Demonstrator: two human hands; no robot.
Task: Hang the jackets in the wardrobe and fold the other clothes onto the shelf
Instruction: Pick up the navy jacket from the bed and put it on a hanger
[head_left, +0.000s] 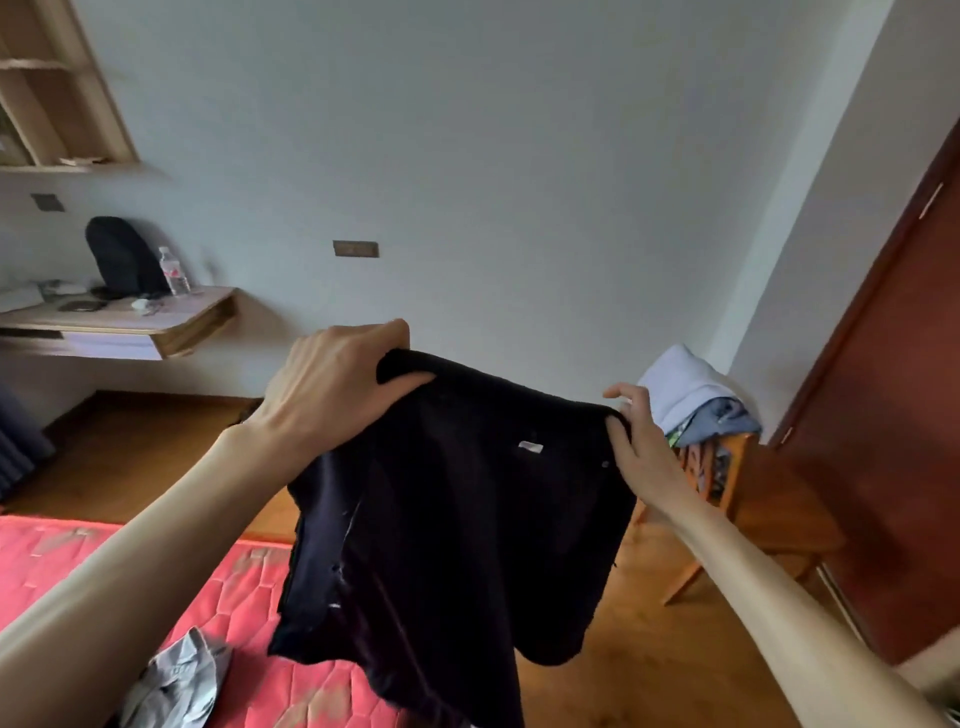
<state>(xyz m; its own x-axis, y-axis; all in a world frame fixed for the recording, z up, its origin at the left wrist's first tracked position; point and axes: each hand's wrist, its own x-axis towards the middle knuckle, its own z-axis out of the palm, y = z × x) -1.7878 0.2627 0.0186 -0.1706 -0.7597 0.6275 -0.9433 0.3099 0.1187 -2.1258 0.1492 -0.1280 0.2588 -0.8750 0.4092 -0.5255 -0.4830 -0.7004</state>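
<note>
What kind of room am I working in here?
Most likely a bedroom: a red quilted mattress lies at the lower left, a wall-mounted desk holds a water bottle, and a wooden chair carries piled clothes.

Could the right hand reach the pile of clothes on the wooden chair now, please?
Probably not yet: the right hand grips the black garment, and the clothes pile on the wooden chair lies beyond it.
</note>
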